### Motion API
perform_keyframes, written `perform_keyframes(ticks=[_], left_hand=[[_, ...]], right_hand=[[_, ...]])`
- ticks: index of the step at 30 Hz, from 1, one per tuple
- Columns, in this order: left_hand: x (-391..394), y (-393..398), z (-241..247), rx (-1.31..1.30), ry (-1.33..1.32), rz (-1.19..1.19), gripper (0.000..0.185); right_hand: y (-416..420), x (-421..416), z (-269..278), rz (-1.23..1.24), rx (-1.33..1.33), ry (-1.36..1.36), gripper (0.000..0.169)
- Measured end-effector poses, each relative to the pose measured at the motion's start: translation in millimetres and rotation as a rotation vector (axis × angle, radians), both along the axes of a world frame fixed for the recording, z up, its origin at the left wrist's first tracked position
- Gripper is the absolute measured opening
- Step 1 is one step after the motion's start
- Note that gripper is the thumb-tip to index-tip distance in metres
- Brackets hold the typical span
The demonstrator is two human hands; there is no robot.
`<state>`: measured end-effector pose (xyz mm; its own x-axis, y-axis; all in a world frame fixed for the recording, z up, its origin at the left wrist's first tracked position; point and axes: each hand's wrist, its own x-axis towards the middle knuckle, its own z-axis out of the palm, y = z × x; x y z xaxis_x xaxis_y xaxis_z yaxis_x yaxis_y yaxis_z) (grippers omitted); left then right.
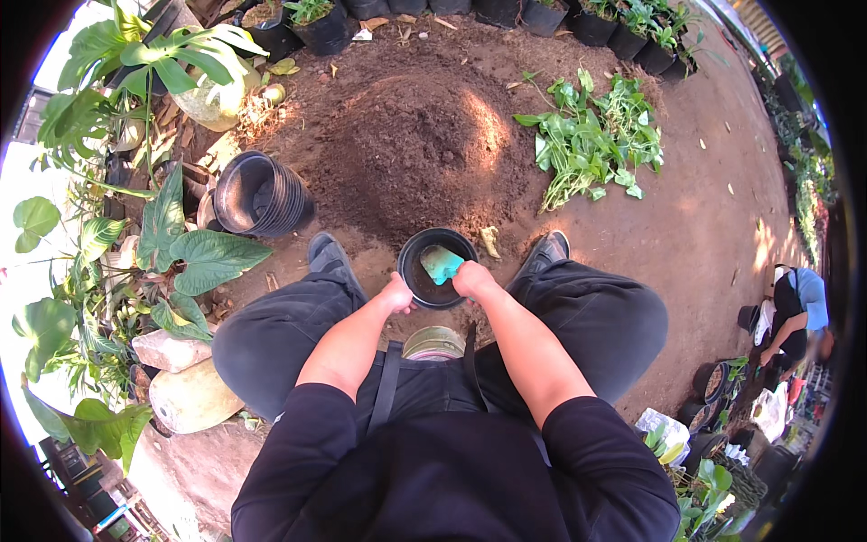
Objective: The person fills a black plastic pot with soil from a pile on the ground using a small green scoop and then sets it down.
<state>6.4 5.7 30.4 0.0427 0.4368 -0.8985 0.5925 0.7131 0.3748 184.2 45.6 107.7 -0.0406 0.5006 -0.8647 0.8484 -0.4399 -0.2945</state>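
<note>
Between my feet is a round black plastic plant pot (pixel 408 252) with some dark soil (pixel 421 279) low inside. My left hand (pixel 398 294) grips the pot's near left side by the rim. In my right hand (pixel 472 280) is a hand trowel (pixel 441 263) with a turquoise blade smeared with soil. The blade lies inside the pot's mouth, and my fist hides the handle. Just beyond the pot rises a large mound of loose brown soil (pixel 413 142). A pale dry scrap (pixel 490 241) rests on the ground right of the pot.
Nested black pots (pixel 298 203) lie tipped at the left, near leafy plants (pixel 220 257) and stones (pixel 193 396). Uprooted green seedlings (pixel 596 135) are heaped right of the mound. Planted black grow bags (pixel 325 30) line the back. Another person (pixel 796 311) bends over at the far right.
</note>
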Motion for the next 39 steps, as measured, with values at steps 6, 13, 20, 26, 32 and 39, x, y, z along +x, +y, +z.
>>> perform_keyframes(ticks=[6,13,20,26,32,39], left_hand=[[-1,-2,-3,0.003,0.001,-0.003,0.034],[4,1,10,-0.048,0.069,-0.024,0.034],[-1,21,6,0.035,0.307,-0.023,0.039],[3,17,19,0.194,0.365,-0.175,0.037],[-2,9,15,0.108,0.363,-0.177,0.042],[-1,-2,6,-0.007,0.270,-0.012,0.039]], right_hand=[[15,1,26,-0.175,-0.067,0.118,0.022],[-3,8,-11,-0.407,-0.195,0.203,0.013],[-3,12,-4,-0.413,-0.206,0.208,0.015],[-5,0,10,-0.288,-0.053,0.176,0.021],[-6,-9,24,-0.178,-0.066,0.110,0.021],[-9,-14,32,-0.104,-0.031,0.016,0.019]])
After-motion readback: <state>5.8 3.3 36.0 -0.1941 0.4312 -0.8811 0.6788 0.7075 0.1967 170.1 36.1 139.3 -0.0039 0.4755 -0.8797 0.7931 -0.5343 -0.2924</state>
